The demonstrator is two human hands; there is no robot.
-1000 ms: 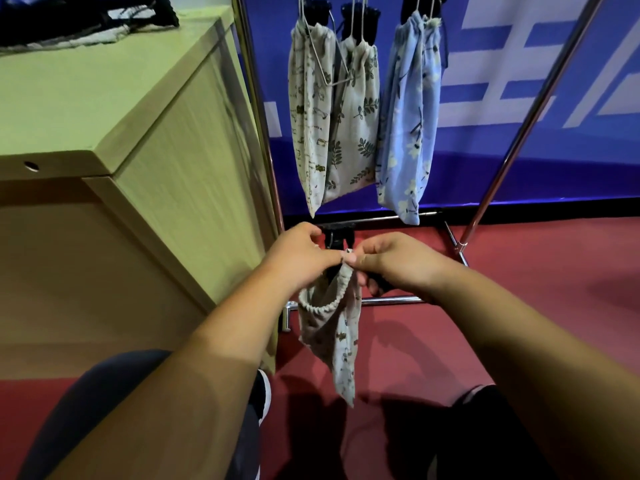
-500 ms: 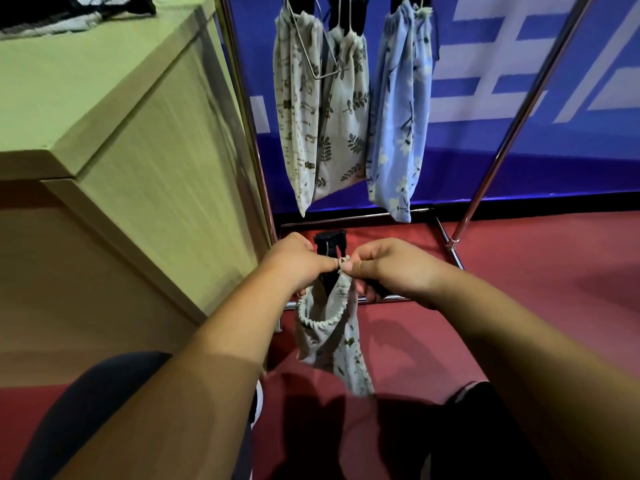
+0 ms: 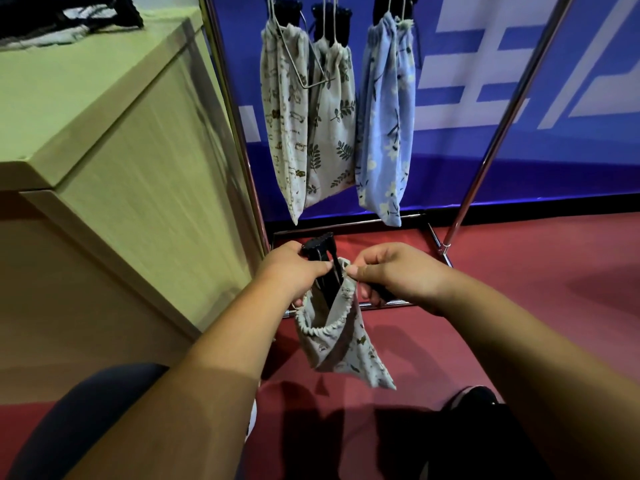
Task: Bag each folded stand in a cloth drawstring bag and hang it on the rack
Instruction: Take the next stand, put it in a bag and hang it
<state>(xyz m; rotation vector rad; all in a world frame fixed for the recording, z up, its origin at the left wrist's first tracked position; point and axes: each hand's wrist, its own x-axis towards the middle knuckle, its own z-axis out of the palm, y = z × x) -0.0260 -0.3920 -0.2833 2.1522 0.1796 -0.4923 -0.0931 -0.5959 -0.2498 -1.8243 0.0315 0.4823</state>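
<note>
Beige printed cloth drawstring bag (image 3: 341, 344) — your right hand (image 3: 398, 273) pinches its three-o'clock rim; left hand (image 3: 294, 271) grips the black folded stand (image 3: 318, 249).

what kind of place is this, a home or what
Likely an exhibition or demo hall, not a home: a big blue printed banner as backdrop, a red floor, and a metal rack hung with cloth drawstring bags.

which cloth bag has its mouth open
The printed beige bag held by the left hand and right hand; the three hanging bags are cinched shut.
</note>
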